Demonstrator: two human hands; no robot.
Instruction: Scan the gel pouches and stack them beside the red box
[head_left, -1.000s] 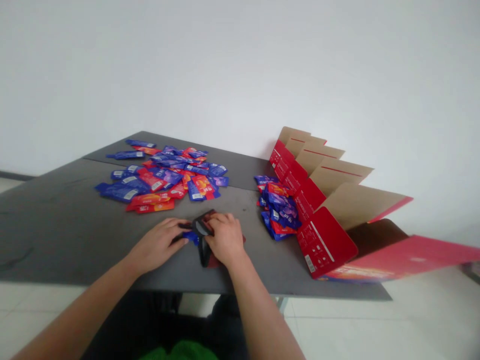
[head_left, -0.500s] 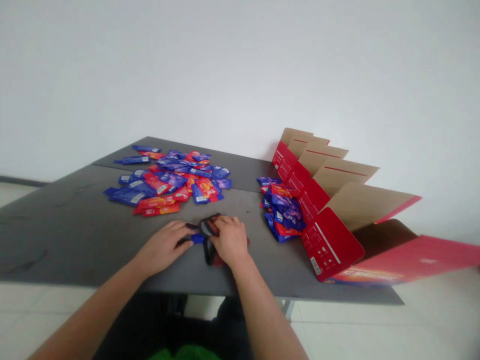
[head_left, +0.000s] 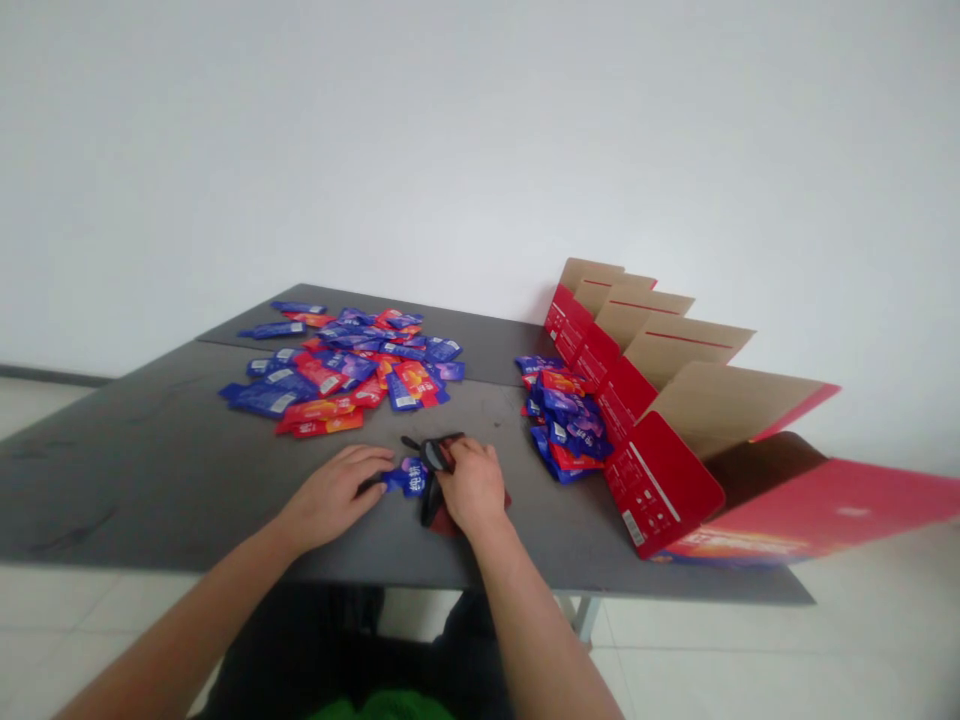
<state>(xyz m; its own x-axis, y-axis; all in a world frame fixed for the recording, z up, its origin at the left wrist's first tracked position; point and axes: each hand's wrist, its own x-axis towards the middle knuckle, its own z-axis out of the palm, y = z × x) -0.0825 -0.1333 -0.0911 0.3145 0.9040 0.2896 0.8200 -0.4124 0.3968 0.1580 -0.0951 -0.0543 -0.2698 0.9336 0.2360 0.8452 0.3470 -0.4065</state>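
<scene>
My left hand [head_left: 341,497] is at the front of the table, its thumb and fingers closed on the left end of a small blue packet [head_left: 411,478] with white lettering. The packet lies flat. My right hand [head_left: 474,484] grips a black tool [head_left: 433,455] with a rounded grey part; its exact kind I cannot make out. That tool stands over the packet's right end and hides it. Beneath my right hand shows a flat reddish-brown piece [head_left: 444,520], mostly covered.
A spread pile of blue and red packets [head_left: 352,365] lies beyond my hands on the grey table [head_left: 150,470]. A smaller packet heap [head_left: 566,420] sits to the right, against a row of red cartons [head_left: 660,480] with raised brown flaps. Behind stands a white wall.
My right hand and the black tool have shifted slightly right, and more of the blue packet shows between my hands. The view has tilted a little.
</scene>
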